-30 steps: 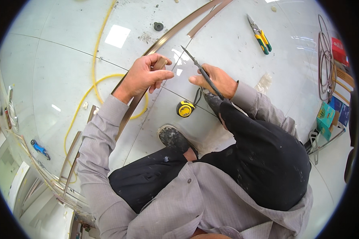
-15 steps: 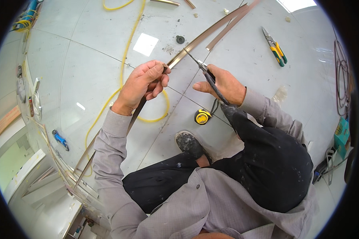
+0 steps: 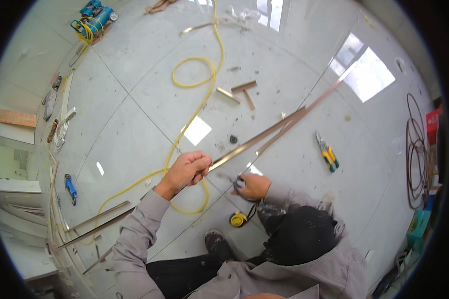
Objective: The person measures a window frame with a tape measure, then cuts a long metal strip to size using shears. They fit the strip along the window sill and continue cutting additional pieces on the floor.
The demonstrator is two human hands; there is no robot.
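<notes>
My left hand [image 3: 185, 173] is closed around a long bronze-coloured metal trim strip [image 3: 254, 140]. The strip runs from lower left up to the far right, past my sleeve. Close by on the right, my right hand [image 3: 255, 187] grips black-handled shears [image 3: 238, 183]; their blades are blurred and point toward the strip. A second, flat brown strip [image 3: 280, 133] lies beside the held one, and their far parts overlap. Just below my right hand sits a yellow and black tape measure [image 3: 238, 219] with a dark wrist loop.
Yellow-and-green-handled snips [image 3: 327, 152] lie at right. A yellow hose [image 3: 203, 105] winds across the tiled floor toward a blue compressor [image 3: 96, 22]. Short trim offcuts [image 3: 228, 95] lie ahead. A blue tool [image 3: 71, 189] and long strips lie at left; coiled cable [image 3: 415, 149] is far right.
The view has tilted up, showing more floor ahead. The shears have swung from pointing steeply forward to pointing left, lower beside the strip. My left hand still holds the strip.
</notes>
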